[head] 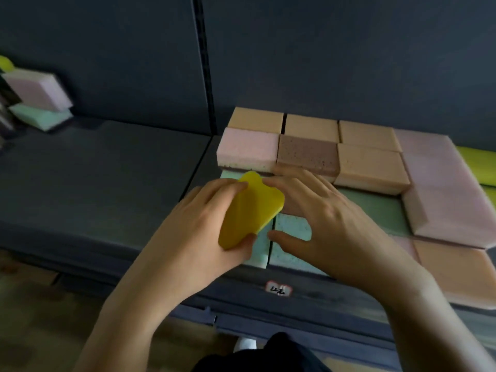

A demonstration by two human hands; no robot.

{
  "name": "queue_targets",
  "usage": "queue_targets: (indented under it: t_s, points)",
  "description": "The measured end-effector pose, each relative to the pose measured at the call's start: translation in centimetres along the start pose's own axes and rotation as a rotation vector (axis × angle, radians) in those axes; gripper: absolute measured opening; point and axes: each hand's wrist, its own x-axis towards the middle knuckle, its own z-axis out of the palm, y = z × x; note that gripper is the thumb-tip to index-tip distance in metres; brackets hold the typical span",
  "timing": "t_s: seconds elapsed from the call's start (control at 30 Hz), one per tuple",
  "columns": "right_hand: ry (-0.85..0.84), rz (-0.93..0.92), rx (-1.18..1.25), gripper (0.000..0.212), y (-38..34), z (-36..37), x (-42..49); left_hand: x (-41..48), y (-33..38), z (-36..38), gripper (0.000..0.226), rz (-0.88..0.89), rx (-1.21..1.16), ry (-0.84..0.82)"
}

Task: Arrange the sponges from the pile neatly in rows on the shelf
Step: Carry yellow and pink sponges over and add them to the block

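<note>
A small white label (pixel 278 288) is fixed at the front edge of the shelf (pixel 94 170). Just behind it the left hand (pixel 198 226) grips a yellow sponge (pixel 249 208): the fingers curl over its upper end and the thumb presses its lower end, so it is held tilted above the green sponges (pixel 291 232) of the front row. The right hand (pixel 330 218) lies beside it with fingers spread and straight, holding nothing. Its thumb rests on a green sponge (whether its fingertips touch the yellow sponge, I cannot tell). Behind the hands a second layer sits on the green one: a pink sponge (pixel 247 149), a brown sponge (pixel 308 154) and orange sponges (pixel 370 162), set in rows. Far to the left, near the back wall, the pile (pixel 37 95) shows a pink piece lying on a green one.
</note>
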Motion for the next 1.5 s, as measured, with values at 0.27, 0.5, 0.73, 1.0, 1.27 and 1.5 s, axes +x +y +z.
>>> queue_targets:
  t_s: [0.27, 0.5, 0.73, 1.0, 1.27, 1.5]
  points:
    - [0.034, 0.046, 0.120, 0.074, -0.4, -1.9, -3.1, 1.2, 1.5, -0.7, 0.075, 0.298, -0.160, -0.113]
    - [0.186, 0.209, 0.038, 0.070, 1.2, -4.1, -7.6, 3.6, 3.7, 1.3, 0.081, 0.362, -0.210, -0.091]
    - [0.236, 0.318, -0.143, 0.070, 3.9, -6.8, -12.7, 6.2, 10.1, 4.7, 0.069, 0.480, -0.221, -0.097]
    - [0.239, 0.271, -0.248, 0.052, 9.4, -11.0, -18.6, 8.6, 18.7, 10.0, 0.067, 0.530, -0.223, -0.094]
    - [0.253, 0.211, -0.225, 0.048, 15.7, -13.9, -23.0, 10.1, 25.3, 14.0, 0.071, 0.521, -0.170, -0.082]
    - [0.228, 0.117, -0.195, 0.044, 19.9, -14.8, -23.1, 10.6, 27.4, 15.7, 0.069, 0.459, -0.149, -0.014]
